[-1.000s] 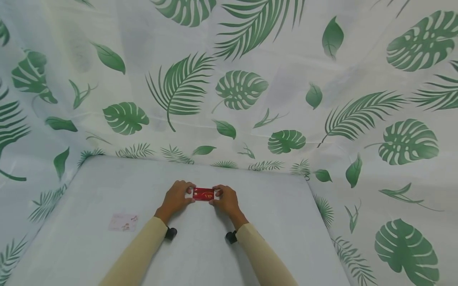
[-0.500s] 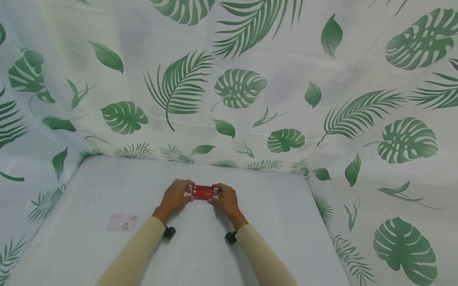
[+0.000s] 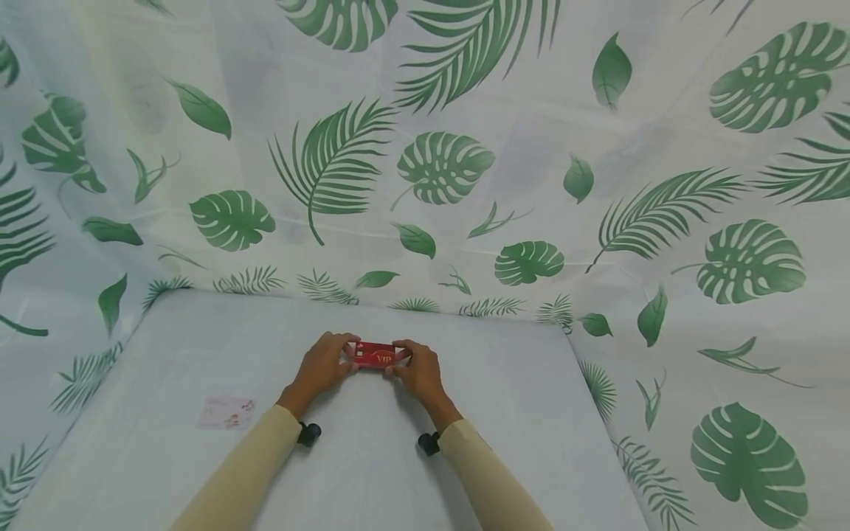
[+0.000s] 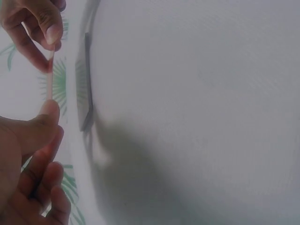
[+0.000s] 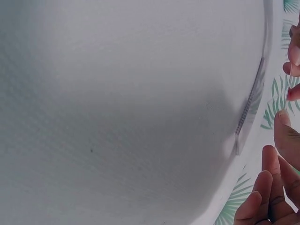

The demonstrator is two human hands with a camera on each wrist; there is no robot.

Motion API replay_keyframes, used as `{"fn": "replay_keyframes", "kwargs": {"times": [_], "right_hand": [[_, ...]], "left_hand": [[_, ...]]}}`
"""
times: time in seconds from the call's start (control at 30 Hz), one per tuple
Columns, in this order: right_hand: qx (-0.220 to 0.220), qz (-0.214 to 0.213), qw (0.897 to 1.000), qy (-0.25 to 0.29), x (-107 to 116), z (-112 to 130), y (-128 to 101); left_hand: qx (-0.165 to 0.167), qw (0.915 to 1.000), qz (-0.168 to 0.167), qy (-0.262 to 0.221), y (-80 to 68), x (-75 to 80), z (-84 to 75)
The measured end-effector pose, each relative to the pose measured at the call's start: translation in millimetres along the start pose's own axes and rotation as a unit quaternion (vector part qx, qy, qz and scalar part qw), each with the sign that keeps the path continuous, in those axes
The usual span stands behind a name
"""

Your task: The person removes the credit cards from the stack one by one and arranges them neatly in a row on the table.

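Observation:
A red card [image 3: 375,355] with "VIP" in gold letters is held up between both hands over the far half of the white table. My left hand [image 3: 322,365] pinches its left end between thumb and fingers, and my right hand [image 3: 420,370] pinches the right end. Seen edge-on in the left wrist view, the card [image 4: 50,86] is a thin pale strip. Close to it on the table stands a clear thin panel [image 4: 83,91] with a dark bent edge. That panel [image 5: 249,105] also shows in the right wrist view; its exact kind cannot be told.
A pale pink card [image 3: 226,413] with small red prints lies flat on the white table [image 3: 358,472], left of the left forearm. White sheets [image 3: 372,228] printed with green leaves rise along the table's back and sides.
Both hands have shifted the red card very slightly up and left in the head view. Their grip on its ends stays the same, and the pink card lies still.

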State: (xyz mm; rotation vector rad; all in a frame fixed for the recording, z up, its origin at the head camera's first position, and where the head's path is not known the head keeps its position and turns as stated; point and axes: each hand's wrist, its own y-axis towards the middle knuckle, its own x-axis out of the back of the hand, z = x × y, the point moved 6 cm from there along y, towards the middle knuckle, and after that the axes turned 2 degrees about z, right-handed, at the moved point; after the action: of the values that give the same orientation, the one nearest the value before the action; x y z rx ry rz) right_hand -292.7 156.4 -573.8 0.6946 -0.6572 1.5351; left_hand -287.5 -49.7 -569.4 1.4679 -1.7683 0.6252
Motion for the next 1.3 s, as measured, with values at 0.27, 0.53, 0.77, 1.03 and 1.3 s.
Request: {"fn": "replay_keyframes", "kwargs": {"times": [0.27,0.53,0.77,1.03,1.3], "right_hand": [[-0.001,0.012,1.000,0.016,-1.2,5.4,-9.4],[0.025,0.007,1.000,0.012,-3.2,11.6,-16.3],[0.045,0.006,0.999,0.019,-6.1,18.4,-22.5],[0.050,0.005,0.999,0.018,-11.1,26.3,-30.9],[0.082,-0.006,0.996,0.024,-14.4,37.3,-39.0]], "left_hand": [[-0.007,0.9998,-0.001,0.019,-8.5,2.6,2.5],[-0.003,0.9998,-0.017,0.012,-18.6,9.6,8.1],[-0.006,0.9995,-0.032,0.001,-30.7,22.1,6.9],[-0.012,0.9988,-0.046,0.008,-42.8,31.1,9.5],[-0.032,0.9975,-0.061,0.015,-53.6,39.7,11.7]]}}
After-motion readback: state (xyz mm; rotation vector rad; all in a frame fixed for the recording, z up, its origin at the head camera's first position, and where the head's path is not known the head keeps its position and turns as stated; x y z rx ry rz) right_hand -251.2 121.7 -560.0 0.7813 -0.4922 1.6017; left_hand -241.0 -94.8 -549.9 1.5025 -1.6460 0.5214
